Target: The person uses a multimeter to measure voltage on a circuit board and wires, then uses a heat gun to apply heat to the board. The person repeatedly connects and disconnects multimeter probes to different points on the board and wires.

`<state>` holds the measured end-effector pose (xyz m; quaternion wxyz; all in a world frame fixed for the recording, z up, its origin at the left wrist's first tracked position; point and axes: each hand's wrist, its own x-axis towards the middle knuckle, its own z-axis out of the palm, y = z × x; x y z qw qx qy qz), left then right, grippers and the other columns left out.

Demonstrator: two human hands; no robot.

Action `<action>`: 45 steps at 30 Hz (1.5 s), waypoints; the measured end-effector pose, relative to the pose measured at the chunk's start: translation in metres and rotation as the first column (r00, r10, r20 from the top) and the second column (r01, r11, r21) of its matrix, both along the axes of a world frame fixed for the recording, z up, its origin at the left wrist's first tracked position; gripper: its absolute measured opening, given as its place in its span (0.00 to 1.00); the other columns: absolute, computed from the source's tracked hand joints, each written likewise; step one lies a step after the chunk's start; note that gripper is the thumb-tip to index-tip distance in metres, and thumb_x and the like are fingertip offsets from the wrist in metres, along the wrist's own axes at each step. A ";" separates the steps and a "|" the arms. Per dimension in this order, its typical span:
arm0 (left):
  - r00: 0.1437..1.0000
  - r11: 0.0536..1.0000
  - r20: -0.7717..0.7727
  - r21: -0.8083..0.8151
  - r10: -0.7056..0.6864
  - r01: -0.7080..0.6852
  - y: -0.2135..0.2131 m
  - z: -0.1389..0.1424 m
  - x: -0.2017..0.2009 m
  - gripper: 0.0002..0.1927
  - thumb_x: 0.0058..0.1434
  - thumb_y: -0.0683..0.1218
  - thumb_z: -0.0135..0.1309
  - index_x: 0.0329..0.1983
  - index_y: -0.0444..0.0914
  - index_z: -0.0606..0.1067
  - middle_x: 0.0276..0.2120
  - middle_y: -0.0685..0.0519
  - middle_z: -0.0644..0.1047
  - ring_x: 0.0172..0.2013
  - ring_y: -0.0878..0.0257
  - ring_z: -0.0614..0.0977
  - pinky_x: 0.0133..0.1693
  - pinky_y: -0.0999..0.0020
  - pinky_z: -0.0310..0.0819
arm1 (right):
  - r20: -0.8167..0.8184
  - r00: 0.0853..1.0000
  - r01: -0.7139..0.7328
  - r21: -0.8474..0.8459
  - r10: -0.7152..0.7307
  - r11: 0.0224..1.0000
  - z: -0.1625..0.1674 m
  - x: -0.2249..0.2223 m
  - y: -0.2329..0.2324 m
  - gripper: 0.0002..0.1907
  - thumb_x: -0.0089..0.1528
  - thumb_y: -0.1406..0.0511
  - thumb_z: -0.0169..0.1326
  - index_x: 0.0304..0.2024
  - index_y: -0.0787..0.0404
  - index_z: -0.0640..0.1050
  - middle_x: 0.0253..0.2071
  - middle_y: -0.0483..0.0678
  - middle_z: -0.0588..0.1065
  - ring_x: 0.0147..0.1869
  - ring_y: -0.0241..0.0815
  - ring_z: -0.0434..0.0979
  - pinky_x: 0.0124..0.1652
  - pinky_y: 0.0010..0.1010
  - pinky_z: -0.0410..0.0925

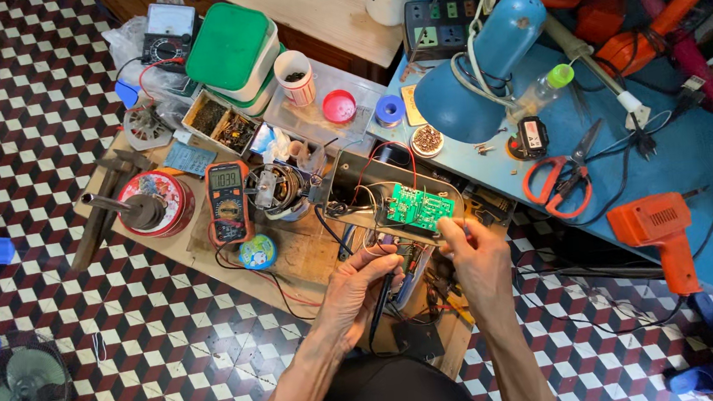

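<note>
Orange-and-black multimeter [228, 201] with lit grey rectangular screen [225, 178], flat on wooden surface [301, 253]; second grey-faced meter [170, 32] farther back, beside green-lidded tub [231, 48].

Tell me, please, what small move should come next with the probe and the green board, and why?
Probably bring the black probe tip in the left hand up to the green circuit board. The right hand pinches the board's lower edge, tilting it clear of the open casing, while the orange multimeter is on.
</note>
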<state>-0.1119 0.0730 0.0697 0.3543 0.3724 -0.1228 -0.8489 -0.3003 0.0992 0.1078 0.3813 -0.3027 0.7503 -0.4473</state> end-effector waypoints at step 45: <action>0.988 0.991 -0.148 0.123 -0.036 0.054 -0.002 0.004 0.000 0.08 0.63 0.38 0.59 0.45 0.38 0.77 0.39 0.52 0.82 0.38 0.65 0.84 0.43 0.72 0.82 | 0.777 0.627 0.212 -0.105 -0.053 0.972 -0.023 -0.002 0.050 0.23 0.69 0.64 0.49 0.63 0.70 0.72 0.36 0.46 0.73 0.29 0.29 0.66 0.26 0.20 0.59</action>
